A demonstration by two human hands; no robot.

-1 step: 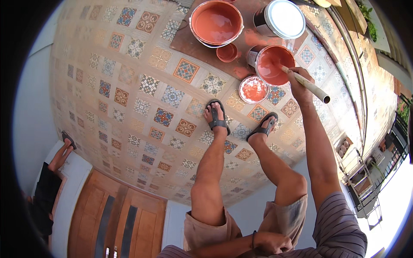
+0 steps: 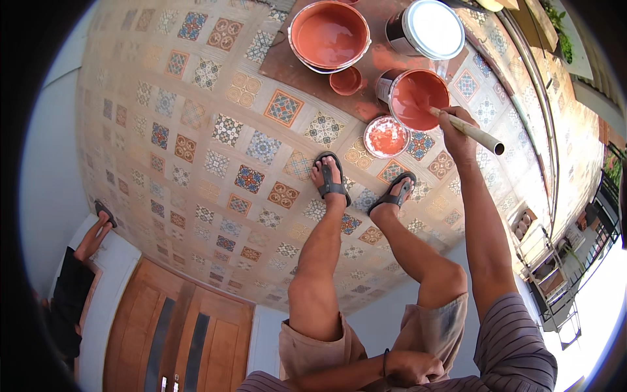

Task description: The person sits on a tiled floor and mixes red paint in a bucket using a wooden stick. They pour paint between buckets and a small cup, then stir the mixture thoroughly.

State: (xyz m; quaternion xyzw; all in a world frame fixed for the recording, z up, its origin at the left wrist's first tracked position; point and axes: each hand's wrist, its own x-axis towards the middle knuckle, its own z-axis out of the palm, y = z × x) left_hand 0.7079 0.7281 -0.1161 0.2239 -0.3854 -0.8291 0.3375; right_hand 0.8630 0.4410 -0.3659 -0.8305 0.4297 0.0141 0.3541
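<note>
My right hand (image 2: pixel 456 127) is closed round a pale pole (image 2: pixel 475 136) whose lower end dips into red paint in a can (image 2: pixel 410 83). A small round lid smeared red and white (image 2: pixel 385 137) lies below that can. A large bucket of red paint (image 2: pixel 326 32), a small red cup (image 2: pixel 345 81) and a closed can with a white lid (image 2: pixel 431 29) stand on a stained brown board (image 2: pixel 281 59). My left hand (image 2: pixel 418 366) is curled closed at my lap, beside my shorts; whatever it may hold is hidden.
Patterned floor tiles (image 2: pixel 248 150) lie under my sandaled feet. At the left, another person (image 2: pixel 68 294) in dark clothes sits by a white wall, near a wooden door (image 2: pixel 130 320). Long pipes or hoses (image 2: pixel 545 157) and a metal frame (image 2: pixel 542 274) are at the right.
The pole and my right hand have shifted very slightly rightward. My right foot has moved a little to the left.
</note>
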